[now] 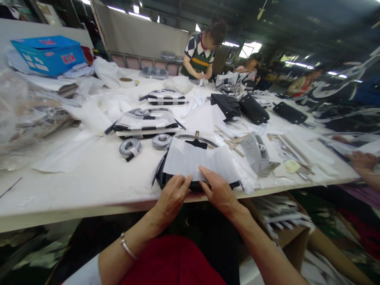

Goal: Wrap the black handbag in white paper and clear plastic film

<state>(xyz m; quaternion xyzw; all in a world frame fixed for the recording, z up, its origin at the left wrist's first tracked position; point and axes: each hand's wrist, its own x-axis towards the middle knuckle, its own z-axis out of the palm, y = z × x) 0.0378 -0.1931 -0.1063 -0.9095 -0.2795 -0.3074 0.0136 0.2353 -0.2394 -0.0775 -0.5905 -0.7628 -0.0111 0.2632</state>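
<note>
In front of me at the table's near edge lies a black handbag (162,180), partly covered by a white foam sheet (194,160). A brass-coloured clasp (196,135) on a black flap sticks out past the sheet's far side. My left hand (174,192) grips the bag's near edge, fingers closed together. Opposite it, my right hand (219,190) holds the same edge, with the thumb low on the black side and a finger on the sheet. The undersides of my fingers are hidden. Two wrapped coiled straps, a left one (130,148) and a right one (162,141), lie just beyond the bag.
Wrapped bags (145,126) lie farther back, with black bags (253,109) to the right. A grey tape dispenser (255,154) stands right of my work. A blue box (49,55) sits far left. Across the table a co-worker (198,59) works; another person's hand (363,161) is at right.
</note>
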